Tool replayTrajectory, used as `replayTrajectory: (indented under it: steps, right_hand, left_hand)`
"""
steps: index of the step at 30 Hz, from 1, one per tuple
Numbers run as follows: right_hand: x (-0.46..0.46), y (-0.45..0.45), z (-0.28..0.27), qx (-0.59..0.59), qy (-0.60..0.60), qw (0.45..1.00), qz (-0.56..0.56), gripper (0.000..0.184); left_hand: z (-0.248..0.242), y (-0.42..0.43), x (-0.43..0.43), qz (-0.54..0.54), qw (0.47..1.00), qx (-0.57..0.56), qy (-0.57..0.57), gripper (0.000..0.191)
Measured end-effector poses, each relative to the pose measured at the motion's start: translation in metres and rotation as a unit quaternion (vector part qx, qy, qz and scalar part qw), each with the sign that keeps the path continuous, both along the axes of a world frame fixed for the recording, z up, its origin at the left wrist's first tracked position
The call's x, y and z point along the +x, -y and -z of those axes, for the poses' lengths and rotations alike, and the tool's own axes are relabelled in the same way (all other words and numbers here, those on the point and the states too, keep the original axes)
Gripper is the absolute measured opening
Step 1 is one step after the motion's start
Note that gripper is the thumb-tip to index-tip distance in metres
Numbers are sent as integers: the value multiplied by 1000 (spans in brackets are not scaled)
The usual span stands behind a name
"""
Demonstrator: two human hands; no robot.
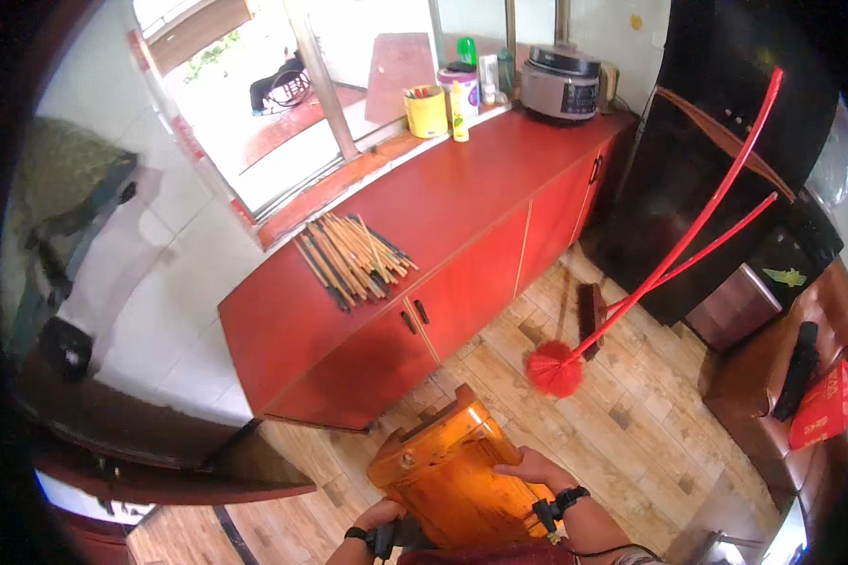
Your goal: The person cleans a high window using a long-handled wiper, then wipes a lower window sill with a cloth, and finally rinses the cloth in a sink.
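Note:
A varnished orange-brown wooden piece of furniture, perhaps a stool or small chair, is tilted in front of my body. My left hand grips its lower left edge, with the fingers partly hidden. At the right edge my right hand holds it, thumb lying over the panel. Black straps with small devices are on both wrists. Ahead stands a red cabinet with dark handles. On its top lies a loose pile of thin wooden sticks, tan and dark, that look like chopsticks.
A red round-headed brush and a dark broom stand on the wood-look floor. An electric cooker and a yellow container are at the window side. A black refrigerator and brown leather sofa bound the right.

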State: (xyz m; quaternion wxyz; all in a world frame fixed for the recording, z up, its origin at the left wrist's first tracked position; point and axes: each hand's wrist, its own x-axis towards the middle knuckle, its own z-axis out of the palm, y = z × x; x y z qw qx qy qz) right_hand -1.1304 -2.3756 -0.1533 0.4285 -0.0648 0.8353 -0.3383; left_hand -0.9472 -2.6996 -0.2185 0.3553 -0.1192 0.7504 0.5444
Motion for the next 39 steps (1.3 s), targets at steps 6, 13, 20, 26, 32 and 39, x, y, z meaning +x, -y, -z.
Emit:
replayTrajectory:
  steps: [6, 13, 20, 26, 32, 39]
  right_hand:
    - [-69, 6, 104, -162, -48, 985, 22, 70]
    - [-114, -2, 210, -109, 35, 984, 137, 76]
    - [-107, 12, 257, -103, 145, 958, 226, 67]
    - [-104, 22, 263, -1, 22, 960, 281, 63]
    - [-89, 55, 198, 58, -21, 957, 282, 40]
    - [12, -9, 171, 89, 13, 968, 236, 41]
  left_hand:
    - [133, 22, -49, -46, 990, 37, 131, 6]
    - [119, -25, -189, -148, 980, 103, 79, 20]
    - [214, 30, -188, -30, 979, 47, 195, 28]
    - [165, 9, -224, 38, 986, -66, 149, 29]
    - [82, 16, -202, 52, 977, -46, 201, 40]
    - [-88, 20, -212, -35, 999, -11, -35, 53]
